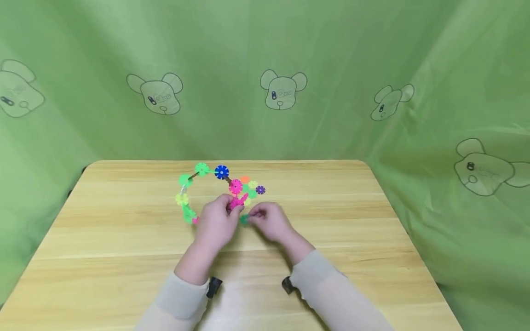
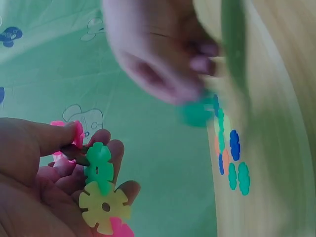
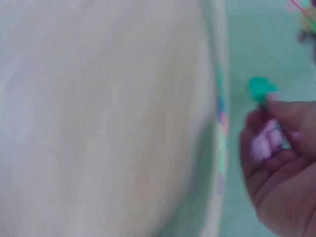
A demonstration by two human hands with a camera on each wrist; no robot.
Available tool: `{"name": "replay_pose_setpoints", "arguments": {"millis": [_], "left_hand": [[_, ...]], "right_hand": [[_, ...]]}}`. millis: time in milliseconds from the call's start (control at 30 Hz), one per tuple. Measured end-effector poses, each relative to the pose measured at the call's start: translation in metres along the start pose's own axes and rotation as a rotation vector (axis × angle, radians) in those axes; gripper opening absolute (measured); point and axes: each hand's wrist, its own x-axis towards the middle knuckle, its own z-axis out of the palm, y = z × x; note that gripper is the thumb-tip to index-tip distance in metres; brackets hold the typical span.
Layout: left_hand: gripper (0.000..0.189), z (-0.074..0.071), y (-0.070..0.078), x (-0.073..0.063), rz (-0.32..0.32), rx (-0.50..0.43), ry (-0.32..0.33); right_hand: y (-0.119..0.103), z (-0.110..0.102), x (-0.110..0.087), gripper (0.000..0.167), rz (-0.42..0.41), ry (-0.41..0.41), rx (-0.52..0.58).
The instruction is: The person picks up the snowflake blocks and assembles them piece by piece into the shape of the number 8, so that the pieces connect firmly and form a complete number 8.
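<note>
My left hand (image 1: pixel 217 221) grips a curved chain of notched plastic discs (image 1: pixel 201 169), linked edge to edge in green, blue, pink and yellow. In the left wrist view, its thumb presses a pink disc (image 2: pixel 79 134), while a green disc (image 2: pixel 100 165) and a yellow disc (image 2: pixel 105 207) lie along the fingers. To the right, my right hand (image 1: pixel 271 221) pinches a single teal-green notched disc (image 1: pixel 244 219) between thumb and fingertips. That disc is apart from the chain and blurred in both wrist views.
Loose notched discs, among them a purple one (image 1: pixel 260 190) and an orange one (image 1: pixel 245 179), lie on the wooden table (image 1: pixel 331 276) just beyond the hands. A green curtain (image 1: pixel 223 55) with printed bear heads hangs behind and beside the table.
</note>
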Motion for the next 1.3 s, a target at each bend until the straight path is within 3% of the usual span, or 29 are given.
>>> {"name": "replay_pose_setpoints", "arguments": {"millis": [133,267,400,500,933,1200,1300], "left_hand": [[0.016,0.003,0.003,-0.003,0.055,0.046,0.022],[0.016,0.007,0.005,-0.006,0.137,0.067,0.048],[0.013,0.012,0.007,-0.010,0.220,0.085,0.055],[0.011,0.014,0.008,-0.012,0.248,0.096,0.053],[0.009,0.014,0.011,-0.015,0.255,0.087,0.025],[0.015,0.015,0.015,-0.021,0.230,0.078,0.027],[0.013,0.014,0.017,-0.022,0.218,0.067,-0.003]], "right_hand": [[-0.012,-0.031,-0.009,0.010,-0.101,0.190,0.327],[-0.026,-0.049,-0.016,0.011,-0.218,0.262,0.459],[-0.032,-0.056,-0.022,0.010,-0.251,0.271,0.441],[-0.031,-0.057,-0.026,0.009,-0.254,0.273,0.422],[-0.033,-0.050,-0.034,0.008,-0.269,0.293,0.412],[-0.034,-0.045,-0.041,0.009,-0.359,0.322,0.382],[-0.034,-0.046,-0.042,0.009,-0.365,0.310,0.376]]}}
